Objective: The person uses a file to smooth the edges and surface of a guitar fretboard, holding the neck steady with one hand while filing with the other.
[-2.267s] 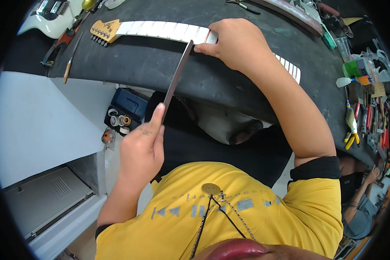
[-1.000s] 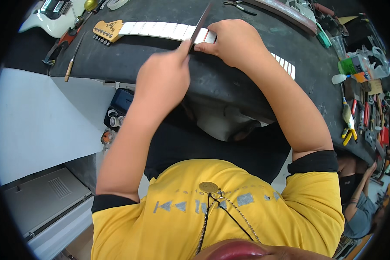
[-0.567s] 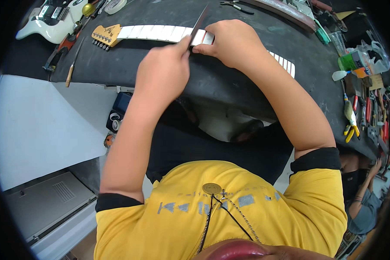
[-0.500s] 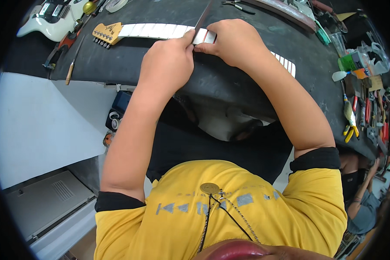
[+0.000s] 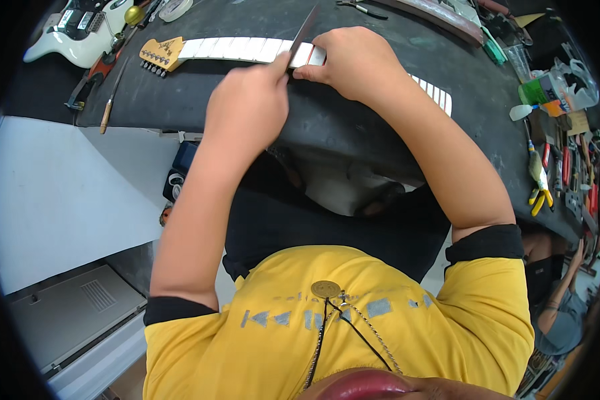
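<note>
Guitar neck (image 5: 237,49) — clasped by right fingers (image 5: 311,73), crossed by the file (image 5: 305,28) left fingers (image 5: 281,65) grip.

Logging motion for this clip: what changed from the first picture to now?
The bare left hand has moved forward to the white-faced guitar neck, carrying the long, flat, dark metal tool; its tip, then at the neck's near edge, now reaches past the far edge. Nothing taken hold of or let go. The bare right hand still grips the neck.
</note>
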A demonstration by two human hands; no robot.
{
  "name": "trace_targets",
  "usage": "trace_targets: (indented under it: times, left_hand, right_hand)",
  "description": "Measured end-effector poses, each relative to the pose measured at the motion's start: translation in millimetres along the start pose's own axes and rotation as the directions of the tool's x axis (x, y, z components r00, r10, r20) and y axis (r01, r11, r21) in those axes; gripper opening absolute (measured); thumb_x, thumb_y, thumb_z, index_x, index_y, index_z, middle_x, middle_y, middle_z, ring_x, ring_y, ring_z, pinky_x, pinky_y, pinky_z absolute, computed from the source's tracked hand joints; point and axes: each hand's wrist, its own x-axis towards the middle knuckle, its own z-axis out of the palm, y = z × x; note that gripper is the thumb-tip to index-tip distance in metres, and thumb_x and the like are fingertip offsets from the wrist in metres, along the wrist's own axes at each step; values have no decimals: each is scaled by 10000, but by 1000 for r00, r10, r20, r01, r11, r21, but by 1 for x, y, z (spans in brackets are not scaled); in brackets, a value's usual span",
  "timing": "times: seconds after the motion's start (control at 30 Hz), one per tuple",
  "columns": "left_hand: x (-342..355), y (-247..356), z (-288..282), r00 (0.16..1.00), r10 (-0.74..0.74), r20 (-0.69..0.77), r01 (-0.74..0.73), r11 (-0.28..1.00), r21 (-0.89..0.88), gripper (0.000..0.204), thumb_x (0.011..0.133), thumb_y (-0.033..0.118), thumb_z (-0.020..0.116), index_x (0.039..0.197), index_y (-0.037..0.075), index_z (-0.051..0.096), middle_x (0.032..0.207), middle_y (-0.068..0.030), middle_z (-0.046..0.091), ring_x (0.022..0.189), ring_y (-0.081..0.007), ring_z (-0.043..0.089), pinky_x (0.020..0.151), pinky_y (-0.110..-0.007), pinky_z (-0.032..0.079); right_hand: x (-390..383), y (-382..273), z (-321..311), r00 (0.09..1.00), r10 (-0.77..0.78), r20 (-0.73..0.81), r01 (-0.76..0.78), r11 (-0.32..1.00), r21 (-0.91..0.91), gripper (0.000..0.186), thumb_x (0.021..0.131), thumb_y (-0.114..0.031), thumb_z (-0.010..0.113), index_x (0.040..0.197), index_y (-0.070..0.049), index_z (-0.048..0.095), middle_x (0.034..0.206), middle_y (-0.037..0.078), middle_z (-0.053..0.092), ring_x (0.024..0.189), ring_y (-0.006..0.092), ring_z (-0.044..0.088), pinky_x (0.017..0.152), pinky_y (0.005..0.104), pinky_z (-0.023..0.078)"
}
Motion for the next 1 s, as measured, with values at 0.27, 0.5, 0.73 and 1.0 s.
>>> trace_targets:
  times: [0.27, 0.5, 0.73, 1.0]
  left_hand:
    - [-122, 7, -38, 994, -76, 83, 86, 989, -120, 560, 1025, -39, 732, 1570, 92, 708, 814, -259, 690, 717, -440, 701, 702, -410, 564]
    - [-66, 2, -25, 993, -72, 92, 77, 996, -53, 478, 1039, 28, 738, 1512, 92, 746, 838, -280, 690, 742, -472, 692, 725, -459, 565]
    - [-11, 4, -3, 998, -36, 54, 36, 999, 16, 363, 1067, 133, 705, 1418, 74, 780, 883, -235, 772, 853, -474, 752, 791, -575, 596]
    - [-121, 11, -38, 992, -102, 80, 108, 991, -83, 531, 1041, 8, 737, 1561, 112, 719, 800, -256, 671, 705, -450, 684, 672, -467, 544]
  right_hand:
    - [-8, 6, 6, 999, 26, -38, -25, 999, 20, 537, 951, -550, 889, 848, -25, 840, 814, 181, 802, 869, 384, 815, 817, 486, 647]
    - [-6, 6, 5, 999, 20, -50, -18, 999, 30, 531, 937, -555, 897, 874, -29, 855, 846, 189, 810, 902, 391, 817, 829, 482, 649]
    - [-4, 5, 0, 999, 38, 19, -38, 999, 17, 530, 944, -543, 895, 880, -20, 843, 854, 192, 811, 910, 391, 816, 829, 489, 646]
    - [-4, 1, 2, 998, 59, 5, -60, 998, 22, 540, 956, -541, 887, 864, -11, 838, 838, 188, 808, 890, 386, 814, 827, 492, 643]
